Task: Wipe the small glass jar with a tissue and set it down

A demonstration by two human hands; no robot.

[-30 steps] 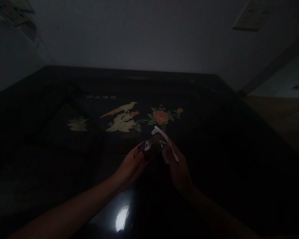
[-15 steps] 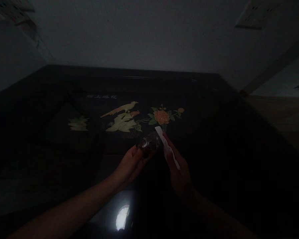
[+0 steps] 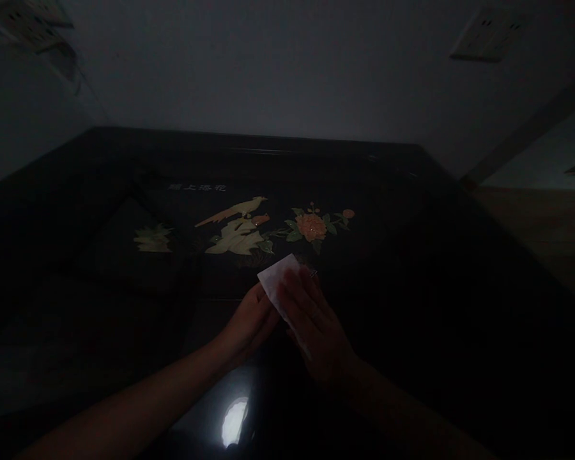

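Above the dark glossy table [image 3: 412, 255], my left hand [image 3: 248, 321] is closed round a clear, rounded, glass-like object [image 3: 313, 273]. Only a glinting bit of that object shows at the right; white tissue and fingers cover the rest. My right hand [image 3: 320, 327] holds the folded white tissue [image 3: 273, 277] under its fingers, laid flat over the object. The left fingertips are hidden behind the tissue. Both hands are close together, just below the inlaid orange flower [image 3: 311, 227].
The tabletop bears an inlaid bird [image 3: 242, 207] and a pale leafy plant [image 3: 153, 237]. A grey wall [image 3: 268, 70] stands behind the table, with a wall socket [image 3: 489, 35] at right and more sockets [image 3: 26, 29] at left. The scene is very dim.
My right hand has moved left and turned, bringing the tissue from upright beside the clear object to flat over it. My left hand has stayed nearly in place.
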